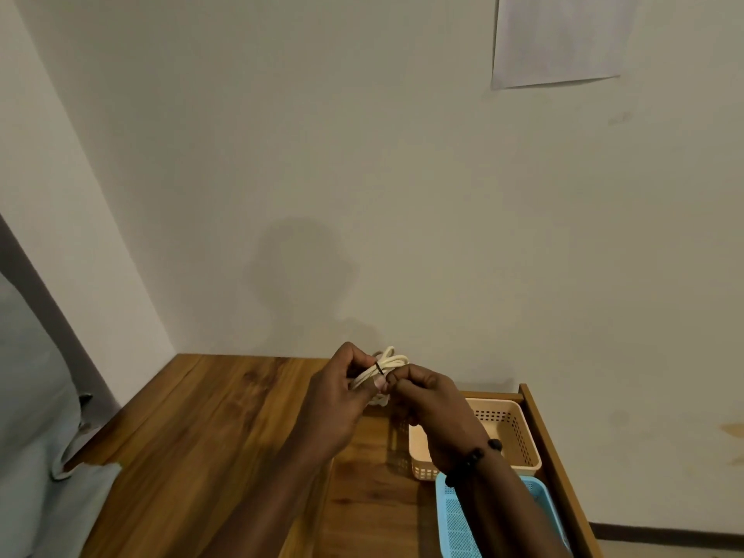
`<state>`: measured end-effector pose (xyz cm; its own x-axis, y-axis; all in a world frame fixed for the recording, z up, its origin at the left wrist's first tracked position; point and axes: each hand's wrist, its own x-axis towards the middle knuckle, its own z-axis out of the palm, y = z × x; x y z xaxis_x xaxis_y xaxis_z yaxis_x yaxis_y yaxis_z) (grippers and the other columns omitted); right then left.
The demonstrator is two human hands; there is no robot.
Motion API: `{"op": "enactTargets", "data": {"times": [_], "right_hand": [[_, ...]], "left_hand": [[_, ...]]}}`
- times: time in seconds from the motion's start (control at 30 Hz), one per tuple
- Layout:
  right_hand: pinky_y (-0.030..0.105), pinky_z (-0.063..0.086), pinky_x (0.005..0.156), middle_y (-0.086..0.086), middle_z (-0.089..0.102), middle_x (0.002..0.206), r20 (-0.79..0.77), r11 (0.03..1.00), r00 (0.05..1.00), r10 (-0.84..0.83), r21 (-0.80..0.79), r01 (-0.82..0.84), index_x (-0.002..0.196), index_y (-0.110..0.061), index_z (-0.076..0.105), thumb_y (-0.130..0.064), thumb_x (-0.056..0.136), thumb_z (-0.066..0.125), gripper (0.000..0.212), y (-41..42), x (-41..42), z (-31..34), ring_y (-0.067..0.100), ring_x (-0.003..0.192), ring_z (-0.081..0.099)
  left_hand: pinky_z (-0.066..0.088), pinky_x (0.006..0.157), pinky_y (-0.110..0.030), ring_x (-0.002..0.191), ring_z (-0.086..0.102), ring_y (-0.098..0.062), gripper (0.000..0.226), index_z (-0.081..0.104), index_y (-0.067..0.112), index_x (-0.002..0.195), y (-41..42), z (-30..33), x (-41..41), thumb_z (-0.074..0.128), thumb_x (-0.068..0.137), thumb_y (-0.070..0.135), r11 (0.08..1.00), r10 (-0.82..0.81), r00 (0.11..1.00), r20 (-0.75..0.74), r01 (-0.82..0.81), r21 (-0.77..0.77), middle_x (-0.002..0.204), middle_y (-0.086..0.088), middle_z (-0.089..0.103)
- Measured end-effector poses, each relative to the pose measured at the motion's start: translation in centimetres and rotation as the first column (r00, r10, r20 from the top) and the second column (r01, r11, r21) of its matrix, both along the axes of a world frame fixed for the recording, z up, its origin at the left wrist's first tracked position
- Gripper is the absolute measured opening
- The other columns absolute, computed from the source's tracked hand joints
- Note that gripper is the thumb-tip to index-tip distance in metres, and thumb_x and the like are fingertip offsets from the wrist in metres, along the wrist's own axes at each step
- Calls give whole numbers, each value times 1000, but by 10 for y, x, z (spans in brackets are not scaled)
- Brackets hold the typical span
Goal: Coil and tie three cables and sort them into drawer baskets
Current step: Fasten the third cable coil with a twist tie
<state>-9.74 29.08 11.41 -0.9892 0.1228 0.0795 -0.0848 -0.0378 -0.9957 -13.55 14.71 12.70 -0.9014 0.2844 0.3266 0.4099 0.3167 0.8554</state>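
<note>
If the thin black tie [380,369] slips before it is cinched, the loops could spring apart. Cream-white and bundled in short loops, the cable [388,362] sits above the table [209,428], the left hand [342,400] gripping it and the right hand [426,396] pinching at the tie, near the beige basket [519,436].

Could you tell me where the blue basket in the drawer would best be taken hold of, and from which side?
Probably the blue basket's left rim, from above: that edge is exposed, while the right forearm covers its middle and the drawer wall crowds its right side.
</note>
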Motion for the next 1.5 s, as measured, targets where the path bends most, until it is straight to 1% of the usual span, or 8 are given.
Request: {"op": "enactTargets", "data": {"times": [0.23, 0.43, 0.57, 0.77, 0.87, 0.97, 1.27, 1.5], "right_hand": [[19, 40, 52, 7, 64, 68, -38, 1000, 999, -13, 1, 13, 86, -8, 75, -20, 93, 60, 20, 3, 6, -2, 2, 54, 48], [17, 48, 57, -1, 73, 75, -48, 924, 988, -149, 349, 156, 88, -17, 72, -37, 89, 64, 22, 6, 7, -16, 6, 64, 67], [19, 52, 68, -12, 70, 94, -88, 819, 878, -470, 328, 471, 109, -25, 65, -42, 85, 69, 30, 20, 9, -38, 1, 81, 65], [31, 59, 79, -8, 71, 108, 31, 939, 947, -319, 143, 311, 116, -29, 66, -36, 91, 63, 26, 41, 7, -62, 10, 99, 66], [25, 53, 75, -11, 61, 110, -178, 693, 781, -599, 372, 617, 114, -26, 62, -25, 87, 70, 29, 51, 11, -66, 7, 96, 59], [28, 52, 73, -10, 61, 106, -365, 562, 809, -461, 585, 584, 109, -25, 64, -15, 82, 74, 31, 52, 12, -67, 11, 94, 56], [25, 54, 65, -9, 72, 87, -252, 592, 817, -519, 583, 556, 97, -24, 71, -19, 88, 69, 11, 65, 1, -70, 6, 77, 62], [5, 39, 61, -8, 72, 83, -152, 664, 859, -488, 574, 479, 92, -20, 73, -22, 90, 64, 9, 66, 6, -69, 3, 74, 62]], "left_hand": [[55, 64, -18, 84, 64, -6, 11, 59, 22, 94, 6, -15, -11, 66, 89, 16, 981, 89, 950, -298, -136, -140, 92, 9, 67], [56, 68, -20, 86, 67, -7, 11, 59, 22, 98, 7, -31, -18, 66, 90, 22, 998, 43, 995, -94, -47, -41, 94, 10, 69], [59, 76, -34, 91, 70, -16, 12, 63, 19, 97, 13, -39, -27, 70, 87, 17, 982, -20, 984, 179, -14, 189, 96, 0, 72], [54, 66, -21, 87, 70, -21, 20, 60, 1, 105, 42, -56, -30, 66, 87, 7, 917, -204, 890, 408, 28, 398, 96, -15, 72], [54, 61, -19, 80, 70, -16, 19, 59, -1, 105, 59, -64, -31, 64, 88, 2, 895, -204, 857, 473, -33, 445, 91, -13, 72], [54, 62, -20, 83, 71, -17, 18, 60, 1, 104, 73, -70, -34, 65, 87, 4, 900, -198, 843, 500, -45, 433, 91, -10, 74], [57, 75, -23, 91, 71, -12, 17, 62, 11, 102, 90, -63, -34, 68, 87, 13, 966, -200, 928, 314, 133, 224, 95, 0, 74], [53, 77, -21, 93, 63, -10, 15, 67, 15, 101, 90, -73, -25, 69, 87, 11, 966, -134, 961, -244, 72, -248, 101, 3, 69]]}}
